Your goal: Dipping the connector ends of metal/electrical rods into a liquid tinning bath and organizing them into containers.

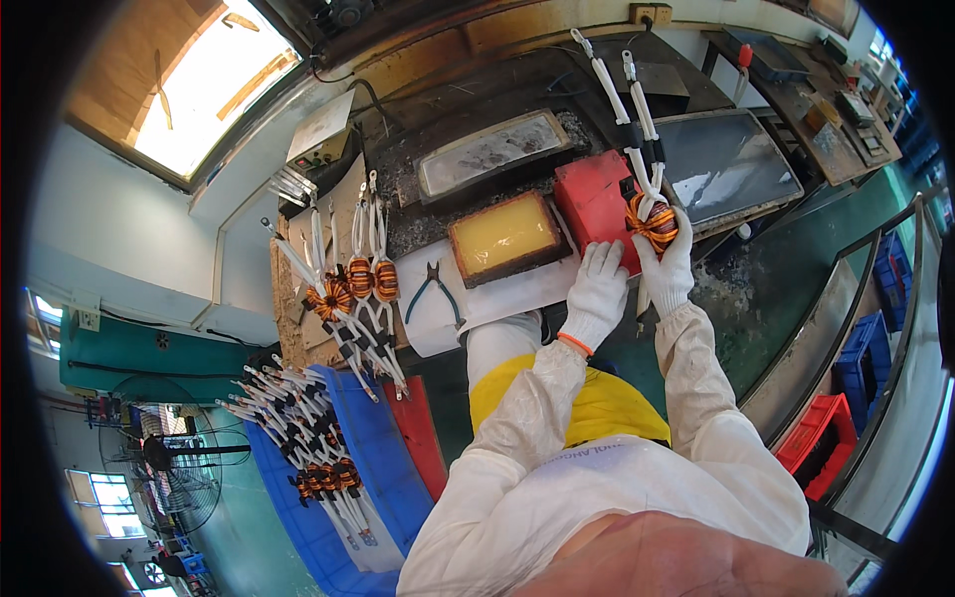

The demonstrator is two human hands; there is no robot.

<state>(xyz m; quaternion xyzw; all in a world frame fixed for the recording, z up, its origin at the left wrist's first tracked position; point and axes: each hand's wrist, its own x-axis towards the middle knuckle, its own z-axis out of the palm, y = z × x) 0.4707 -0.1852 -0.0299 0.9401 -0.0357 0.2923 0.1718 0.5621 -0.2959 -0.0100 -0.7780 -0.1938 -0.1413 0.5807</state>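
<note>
My gloved right hand (670, 275) is closed around a copper-wound toroidal coil (652, 227) beside a red block-shaped box (585, 195). Long white leads (616, 92) with metal lugs and black wraps run up from this coil, past the box. White-gloved too, my left hand (595, 297) lies at the box's near edge with its fingers stretched out, left of the coil. I see nothing gripped in it. Close by on the left is a rusty-edged tray (461, 263) of yellow material. Cutting pliers (430, 289) with dark teal handles lie open on white paper.
Several wired coils (359, 279) lie on the bench's left. More fill a blue crate (290, 509) below them. Behind the yellow tray sits a grey rectangular basin (430, 179); a dark flat panel (731, 164) is at right. A metal rail (846, 463) borders the right side.
</note>
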